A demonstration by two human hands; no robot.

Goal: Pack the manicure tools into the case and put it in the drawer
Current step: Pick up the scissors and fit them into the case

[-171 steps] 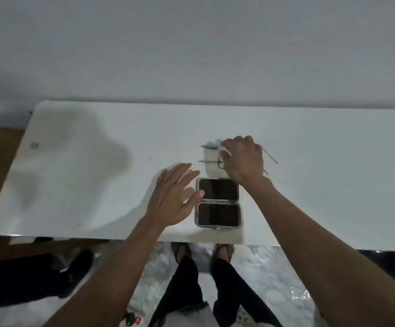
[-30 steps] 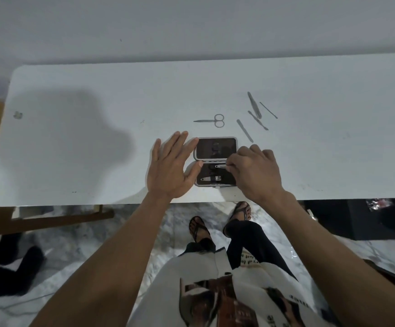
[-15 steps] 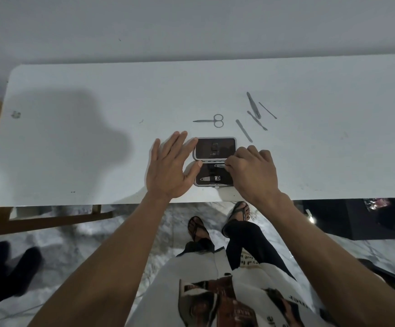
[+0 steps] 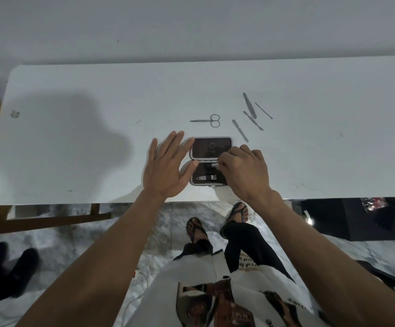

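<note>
A small grey case (image 4: 211,148) with a dark lining lies open near the front edge of the white table (image 4: 97,102). A nail clipper (image 4: 207,177) sits in its near half. My right hand (image 4: 244,172) covers the case's right side and pinches a small metal tool (image 4: 214,164) at the top of the near half. Flat on the table, my left hand (image 4: 168,166) has its fingers spread, fingertips against the case's left edge. Small scissors (image 4: 209,120) lie just beyond the case. Several thin metal tools (image 4: 250,109) lie scattered to the back right.
The table's front edge runs just below the case. Beneath it are my sandalled feet on a marble floor, a wooden frame at the left and a dark cabinet (image 4: 356,218) at the right. Another person's dark shoes (image 4: 5,267) are at the lower left.
Since 5.7 s ago my right hand has come from the loose tools to the case, and a clipper now sits inside. Over the last second the hands have barely shifted.
</note>
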